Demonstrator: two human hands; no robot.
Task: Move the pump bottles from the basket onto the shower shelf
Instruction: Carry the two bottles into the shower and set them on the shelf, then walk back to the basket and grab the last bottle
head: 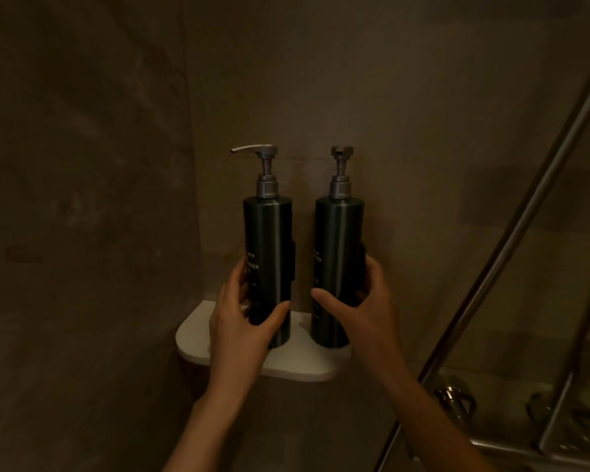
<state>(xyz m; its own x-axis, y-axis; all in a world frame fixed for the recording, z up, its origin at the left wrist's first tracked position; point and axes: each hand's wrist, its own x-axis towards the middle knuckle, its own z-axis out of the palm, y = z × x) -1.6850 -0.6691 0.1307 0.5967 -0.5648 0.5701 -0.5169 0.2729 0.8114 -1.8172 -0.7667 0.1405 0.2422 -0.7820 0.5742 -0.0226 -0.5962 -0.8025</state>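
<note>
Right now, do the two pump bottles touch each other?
Apart. The head view shows wall between the left bottle and the right bottle along their full height.

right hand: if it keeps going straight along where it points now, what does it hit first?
The right hand already wraps the right pump bottle, so that bottle comes first. Pushed further, bottle and hand would probably meet the wall behind; the gap there is unclear.

A dim bathroom shower: tiled walls (82, 165), a white corner shelf (297, 369), probably a chrome tap (452, 396) lower right.
</note>
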